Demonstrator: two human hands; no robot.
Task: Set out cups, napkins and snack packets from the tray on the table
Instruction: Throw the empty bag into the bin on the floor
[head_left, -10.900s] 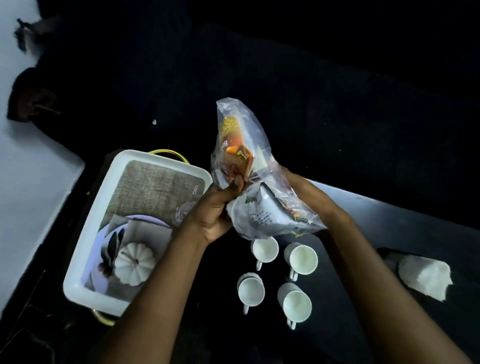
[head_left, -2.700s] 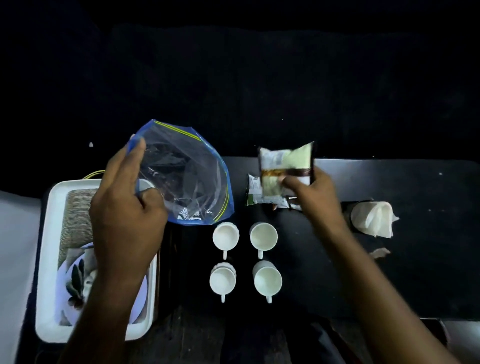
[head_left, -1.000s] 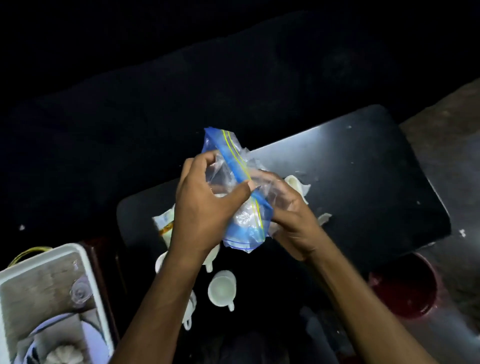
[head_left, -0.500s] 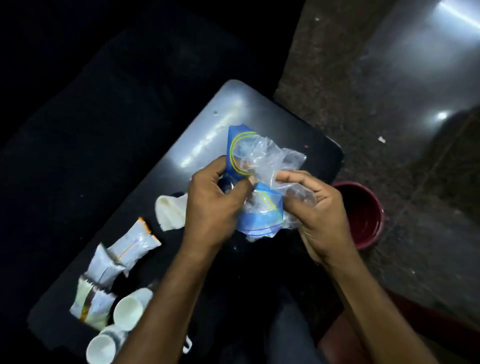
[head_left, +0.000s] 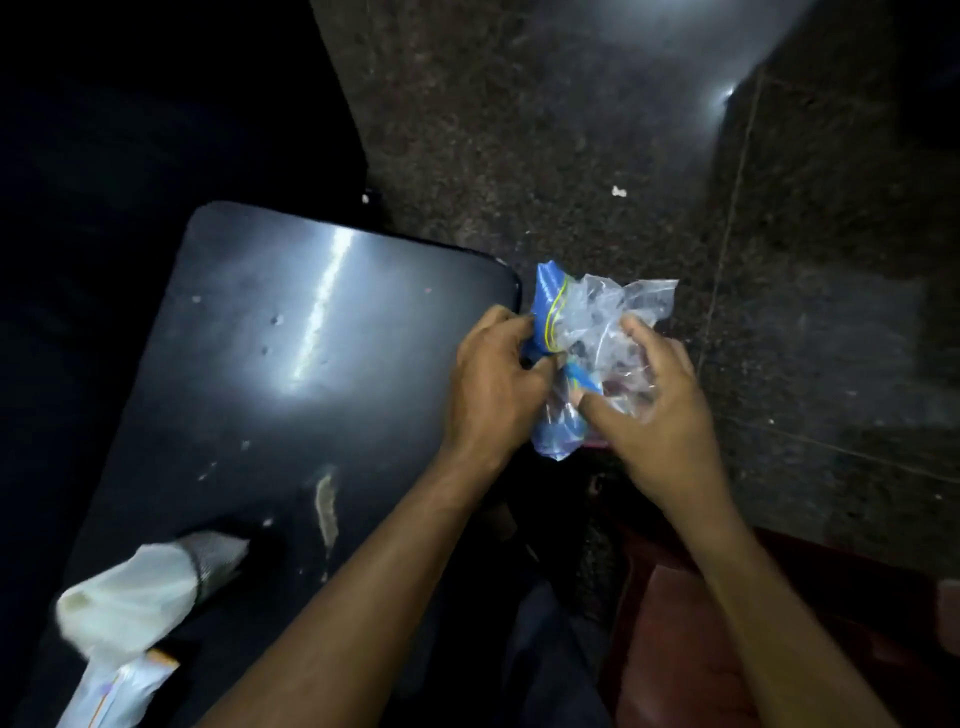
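A crumpled clear zip bag (head_left: 597, 332) with a blue seal strip is held by both hands just past the right end of the black table (head_left: 291, 364), over the floor. My left hand (head_left: 493, 384) pinches its blue edge. My right hand (head_left: 654, 410) presses the clear part. A white napkin bundle in a dark holder (head_left: 150, 587) lies at the table's lower left. One snack packet (head_left: 114, 691) shows at the bottom left corner. The cups and the tray are out of view.
Speckled dark stone floor (head_left: 571, 130) fills the right and top. A reddish object (head_left: 691, 649) sits low at the right, under my right forearm. The area left of the table is black and unreadable. Crumbs and a smear (head_left: 326, 504) mark the tabletop.
The view has swung further right, so cups and most packets left the frame. My hands carried the emptied bag past the table's right end and keep crumpling it.
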